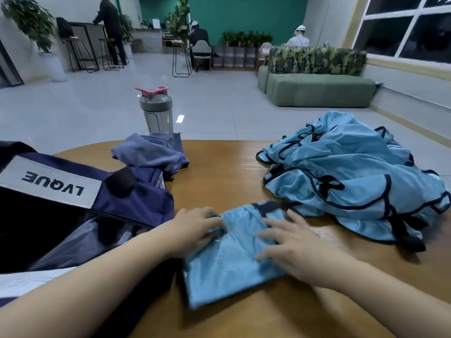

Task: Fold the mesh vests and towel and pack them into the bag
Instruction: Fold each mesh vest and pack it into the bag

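Behind the wooden surface (pixel 219 167) I see a large room with a green wall, a sofa and some people sitting far away. On the near part of the surface lies one folded blue mesh vest (pixel 231 262), and I keep both hands on it. My left hand (pixel 197 228) has its fingers curled on the left edge of the vest; I think it pinches the cloth, but the motion blur makes this uncertain. My right hand (pixel 292 242) lies flat with spread fingers and presses on the right part.

On the right is a loose pile of vests (pixel 353 176) that are not folded yet. The towel (pixel 151 152) is crumpled on the far left, beside a shaker bottle (pixel 157 111). The bag (pixel 73 211) stands open on the left, touching my left arm.

The mesh looks slippery, so the fold may open when I lift the vest toward the bag. Its far end also lies against the pile and could drag a strap with it.

A white label on the bag reads "LVQUE", upside down from my view.
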`<state>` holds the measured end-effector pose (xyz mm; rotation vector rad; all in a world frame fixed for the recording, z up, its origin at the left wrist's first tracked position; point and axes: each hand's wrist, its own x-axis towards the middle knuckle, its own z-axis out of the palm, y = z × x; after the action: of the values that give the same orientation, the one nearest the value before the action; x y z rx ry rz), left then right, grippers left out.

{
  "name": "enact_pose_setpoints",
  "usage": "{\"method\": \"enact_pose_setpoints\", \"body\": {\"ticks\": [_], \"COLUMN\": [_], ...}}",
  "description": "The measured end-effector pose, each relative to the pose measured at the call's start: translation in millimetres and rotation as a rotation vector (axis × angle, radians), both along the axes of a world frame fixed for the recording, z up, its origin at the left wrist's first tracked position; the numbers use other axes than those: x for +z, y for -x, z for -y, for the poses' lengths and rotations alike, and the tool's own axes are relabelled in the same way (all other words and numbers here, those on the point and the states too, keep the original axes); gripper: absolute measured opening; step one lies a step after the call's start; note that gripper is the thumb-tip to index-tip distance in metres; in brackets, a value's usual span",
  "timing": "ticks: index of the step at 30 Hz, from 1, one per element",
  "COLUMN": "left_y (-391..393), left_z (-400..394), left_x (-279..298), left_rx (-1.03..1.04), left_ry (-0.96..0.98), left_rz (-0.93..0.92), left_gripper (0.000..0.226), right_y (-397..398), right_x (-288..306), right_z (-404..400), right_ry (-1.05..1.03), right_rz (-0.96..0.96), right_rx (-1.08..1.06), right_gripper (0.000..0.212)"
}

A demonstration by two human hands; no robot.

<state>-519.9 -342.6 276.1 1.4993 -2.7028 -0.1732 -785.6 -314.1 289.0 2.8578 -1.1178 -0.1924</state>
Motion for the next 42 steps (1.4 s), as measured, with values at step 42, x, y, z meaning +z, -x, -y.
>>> {"method": "enact_pose_setpoints", "body": {"ticks": [42], "left_y": [12.6], "left_z": [-61.8], "left_x": [-5.5], "left_rx": [0.745], "left_ry": [-0.018], "left_rz": [-0.602], "left_gripper": [0.027], "right_y": [-43.0], "right_x": [-17.2], "right_z": [1.8], "right_ry": [-0.45], "right_rz": [0.744], "right_rx": [-0.726], "right_gripper": [0.021]}}
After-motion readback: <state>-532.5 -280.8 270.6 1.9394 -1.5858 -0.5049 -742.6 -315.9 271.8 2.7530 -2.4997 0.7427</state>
